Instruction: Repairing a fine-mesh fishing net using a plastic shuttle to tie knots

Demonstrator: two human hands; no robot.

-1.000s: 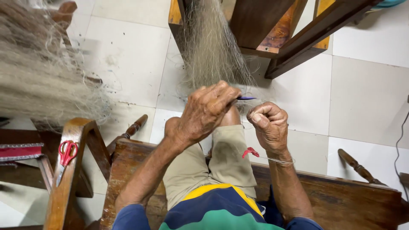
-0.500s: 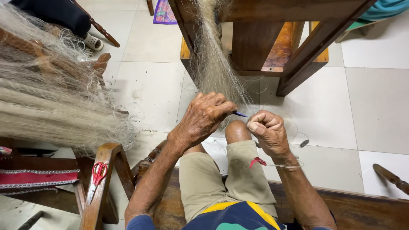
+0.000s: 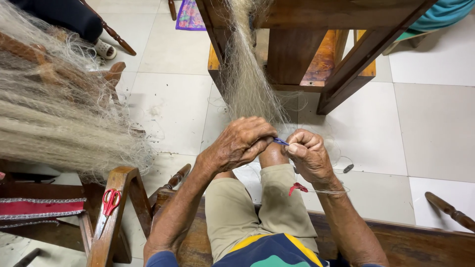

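Observation:
My left hand [image 3: 241, 142] and my right hand [image 3: 308, 154] meet above my knee, fingers pinched together. Between them sits a small blue netting needle [image 3: 280, 142], gripped by my right hand, with my left fingertips on fine mesh beside it. A pale fishing net [image 3: 246, 84] hangs in a bundle from the wooden frame [image 3: 292, 49] ahead and runs down into my left hand. A thin line loops round my right wrist, and a small red piece [image 3: 297, 188] lies on my beige shorts under it.
A second heap of pale net [image 3: 54, 123] drapes over a wooden chair on the left. Red-handled scissors [image 3: 110, 200] hang on a chair post. I sit on a wooden bench [image 3: 425, 247]. White tiled floor [image 3: 435, 123] surrounds it. Someone's sandalled foot [image 3: 101, 48] shows top left.
The view has tilted up and forward, showing more of the wooden frame and floor. Both hands stay pinched together at the net, shifting only slightly.

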